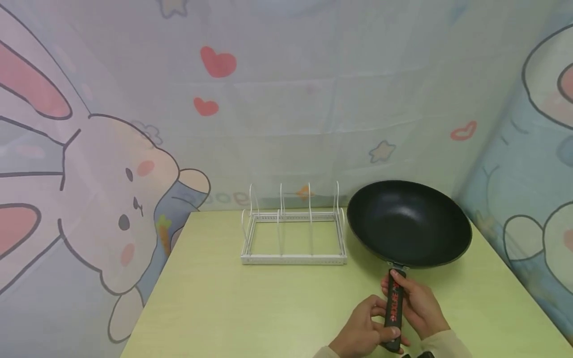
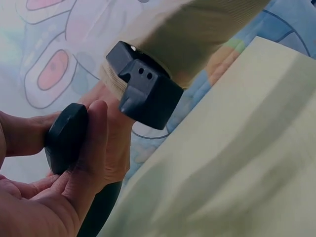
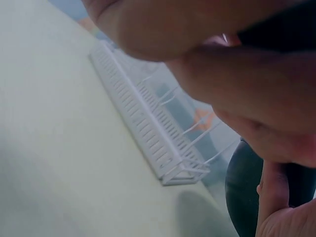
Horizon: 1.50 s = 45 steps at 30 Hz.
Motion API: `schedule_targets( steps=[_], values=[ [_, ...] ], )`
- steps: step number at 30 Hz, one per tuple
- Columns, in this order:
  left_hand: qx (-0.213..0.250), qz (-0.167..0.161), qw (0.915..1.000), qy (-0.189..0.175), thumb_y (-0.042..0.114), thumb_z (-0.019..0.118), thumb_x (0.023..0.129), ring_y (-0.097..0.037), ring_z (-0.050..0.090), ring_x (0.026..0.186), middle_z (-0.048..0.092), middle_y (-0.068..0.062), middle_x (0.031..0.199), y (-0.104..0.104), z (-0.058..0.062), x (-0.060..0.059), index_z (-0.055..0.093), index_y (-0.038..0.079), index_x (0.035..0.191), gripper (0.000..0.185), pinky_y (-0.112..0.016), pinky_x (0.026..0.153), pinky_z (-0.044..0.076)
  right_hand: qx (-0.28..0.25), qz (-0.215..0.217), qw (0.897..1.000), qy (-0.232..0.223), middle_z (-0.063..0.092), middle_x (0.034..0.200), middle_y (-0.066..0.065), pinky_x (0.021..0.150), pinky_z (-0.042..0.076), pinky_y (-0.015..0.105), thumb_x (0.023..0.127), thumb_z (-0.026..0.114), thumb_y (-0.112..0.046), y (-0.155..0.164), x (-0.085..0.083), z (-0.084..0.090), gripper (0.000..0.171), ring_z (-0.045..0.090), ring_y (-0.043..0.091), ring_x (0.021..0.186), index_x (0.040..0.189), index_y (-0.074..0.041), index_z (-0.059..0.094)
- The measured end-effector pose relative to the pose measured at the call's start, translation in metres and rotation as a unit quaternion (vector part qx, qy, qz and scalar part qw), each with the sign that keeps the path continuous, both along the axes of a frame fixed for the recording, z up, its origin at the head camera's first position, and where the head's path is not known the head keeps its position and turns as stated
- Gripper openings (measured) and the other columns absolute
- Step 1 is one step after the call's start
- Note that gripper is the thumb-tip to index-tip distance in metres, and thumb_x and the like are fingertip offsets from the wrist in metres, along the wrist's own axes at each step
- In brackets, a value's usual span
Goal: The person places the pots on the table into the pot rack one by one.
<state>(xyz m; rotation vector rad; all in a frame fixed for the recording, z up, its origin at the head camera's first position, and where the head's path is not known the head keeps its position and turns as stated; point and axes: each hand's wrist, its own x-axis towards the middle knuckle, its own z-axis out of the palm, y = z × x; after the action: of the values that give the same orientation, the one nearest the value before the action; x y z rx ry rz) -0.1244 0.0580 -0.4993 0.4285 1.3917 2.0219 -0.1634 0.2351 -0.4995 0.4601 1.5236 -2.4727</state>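
Lower right of the head view: both hands wrap the black pan's [image 1: 408, 222] handle [image 1: 394, 308], left hand [image 1: 364, 332] low, right hand [image 1: 418, 307] higher. The pan sits on the table [image 1: 250, 308] beside 1 white rack [image 1: 294, 237]. It looks rigid and front-heavy; the handle suits holding.

Pale green table [image 1: 224, 308], plain top. Resting on it: white wire rack [image 1: 294, 233] toward the back, black pan [image 1: 409, 223] just beside, to its right.
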Motion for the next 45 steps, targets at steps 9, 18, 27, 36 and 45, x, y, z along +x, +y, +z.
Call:
schedule_targets(
  steps=[9,18,27,36,45],
  values=[
    [0.009,-0.026,0.9973,0.068,-0.006,0.060,0.093,-0.067,0.057,0.106,0.062,-0.014,0.117,-0.009,0.012,-0.007,0.048,0.004,0.125,0.036,-0.027,0.071,0.063,-0.013,0.039,0.997,0.072,0.073,0.097,-0.004,0.092,0.059,0.022,0.105,0.052,-0.026,0.000,0.000,0.023,0.021,0.071,0.007,0.096,0.100,-0.018,0.071],
    [0.058,-0.019,0.9929,0.103,0.000,0.059,0.097,-0.073,0.054,0.101,0.062,-0.010,0.121,-0.018,0.020,-0.009,0.045,-0.003,0.134,0.040,-0.027,0.072,0.063,-0.234,0.168,0.931,0.222,0.071,0.122,0.012,0.105,0.055,0.036,0.112,0.020,-0.022,0.003,0.000,0.035,0.050,0.069,0.021,0.118,0.129,-0.003,0.063],
    [0.118,-0.026,0.9903,0.068,0.000,0.056,0.097,-0.009,0.072,0.084,0.062,-0.012,0.125,-0.035,0.022,-0.011,0.037,-0.006,0.138,0.046,-0.027,0.073,0.063,-0.254,0.249,0.884,0.303,0.060,0.142,0.020,0.111,0.048,0.046,0.110,0.007,-0.008,-0.005,-0.007,0.045,0.054,0.056,0.031,0.135,0.148,0.003,0.044],
    [0.208,-0.032,0.9724,0.101,0.002,0.054,0.101,-0.007,0.069,0.084,0.061,-0.002,0.121,-0.042,0.011,-0.015,0.041,0.003,0.133,0.035,-0.026,0.072,0.061,-0.235,0.227,0.895,0.305,0.071,0.124,0.011,0.101,0.057,0.032,0.111,0.016,-0.009,-0.029,-0.015,0.051,0.050,0.070,0.020,0.114,0.141,-0.004,0.056],
    [0.271,-0.029,0.9596,0.071,0.011,0.057,0.102,-0.008,0.062,0.083,0.058,0.001,0.122,-0.060,-0.007,-0.023,0.045,0.022,0.134,0.036,-0.024,0.074,0.058,-0.170,0.178,0.923,0.294,0.076,0.104,0.007,0.087,0.061,0.027,0.109,0.033,-0.005,-0.070,-0.026,0.061,0.038,0.075,0.017,0.091,0.127,-0.007,0.067]
  ],
)
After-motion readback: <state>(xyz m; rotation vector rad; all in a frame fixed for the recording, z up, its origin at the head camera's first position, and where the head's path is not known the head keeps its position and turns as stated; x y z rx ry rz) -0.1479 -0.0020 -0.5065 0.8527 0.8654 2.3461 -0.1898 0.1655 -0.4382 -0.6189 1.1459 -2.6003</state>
